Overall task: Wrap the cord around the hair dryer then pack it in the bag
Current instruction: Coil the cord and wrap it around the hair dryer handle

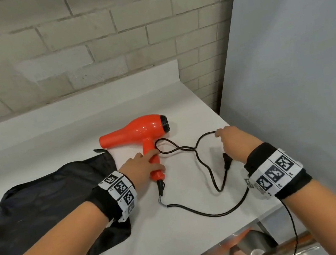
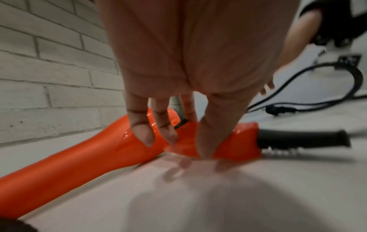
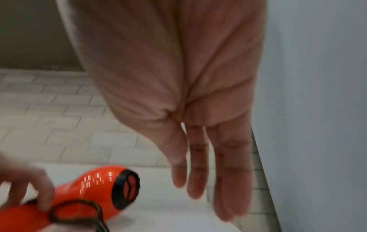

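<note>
An orange hair dryer (image 1: 138, 129) lies on its side on the white counter (image 1: 52, 133), nozzle to the left and handle toward me. My left hand (image 1: 153, 161) holds the handle, fingers over its far side and thumb on the near side (image 2: 176, 149). The black cord (image 1: 188, 148) runs from the handle's end and lies in loose loops to the right, with its plug (image 1: 226, 158) under my right wrist. My right hand (image 1: 219, 133) hovers over the far loop with straight fingers (image 3: 198, 188) and holds nothing. A black bag (image 1: 49, 205) lies flat at the left, under my left forearm.
A brick wall (image 1: 81, 41) backs the counter. A grey panel (image 1: 296, 61) stands along the counter's right edge, close to my right hand. A metal sink and tap (image 1: 261, 254) sit below the counter's front right corner.
</note>
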Motion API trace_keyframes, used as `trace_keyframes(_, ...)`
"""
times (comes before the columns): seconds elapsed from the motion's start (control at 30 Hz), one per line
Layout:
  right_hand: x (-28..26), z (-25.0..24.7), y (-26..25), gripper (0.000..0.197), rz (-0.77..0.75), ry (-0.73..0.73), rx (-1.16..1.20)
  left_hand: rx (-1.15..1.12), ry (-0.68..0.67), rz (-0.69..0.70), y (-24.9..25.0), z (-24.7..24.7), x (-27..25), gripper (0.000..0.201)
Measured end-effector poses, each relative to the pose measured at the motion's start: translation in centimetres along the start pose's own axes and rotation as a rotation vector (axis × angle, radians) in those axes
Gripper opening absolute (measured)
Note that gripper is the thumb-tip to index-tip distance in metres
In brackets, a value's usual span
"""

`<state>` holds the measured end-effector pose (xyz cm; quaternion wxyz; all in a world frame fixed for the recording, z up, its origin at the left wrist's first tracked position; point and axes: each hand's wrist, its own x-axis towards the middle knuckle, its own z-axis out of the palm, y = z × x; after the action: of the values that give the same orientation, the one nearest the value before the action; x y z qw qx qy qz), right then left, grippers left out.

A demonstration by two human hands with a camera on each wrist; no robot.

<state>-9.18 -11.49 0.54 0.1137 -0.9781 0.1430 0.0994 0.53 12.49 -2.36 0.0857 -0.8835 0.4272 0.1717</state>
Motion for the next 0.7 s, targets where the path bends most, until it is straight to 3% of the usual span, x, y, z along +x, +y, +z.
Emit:
trace_keyframes(0.1,-1.9,-0.4,-2.5,0.032,-0.151,0.116,0.254,0.027,0.028,0.007,-0.3,0.5,0.5,0.044)
trace_keyframes(0.2,-3.4,0.4,-5.7,0.032,-0.312,-0.023,0.356,-0.006,0.033,0.021,-0.4,0.2,1.2,0.043)
trace_keyframes(0.33,-2.8,1.6,-8.2,0.048,-0.229,-0.132,0.473,-0.115,0.101,0.077,-0.5,-1.1,1.9,0.049)
trace_keyframes(0.53,-1.3,-0.2,-9.7,0.042,-0.135,0.068,0.573,-0.305,0.212,0.151,-0.2,-4.0,3.0,0.054)
trace_keyframes(0.63,-0.5,-2.0,-9.5,0.031,-0.132,0.179,0.645,-0.413,0.301,0.184,0.2,-5.6,3.1,0.044)
trace_keyframes(0.7,-0.5,-3.1,-9.4,0.035,-0.13,0.224,0.801,-0.502,0.415,0.154,0.4,-6.9,2.7,0.034)
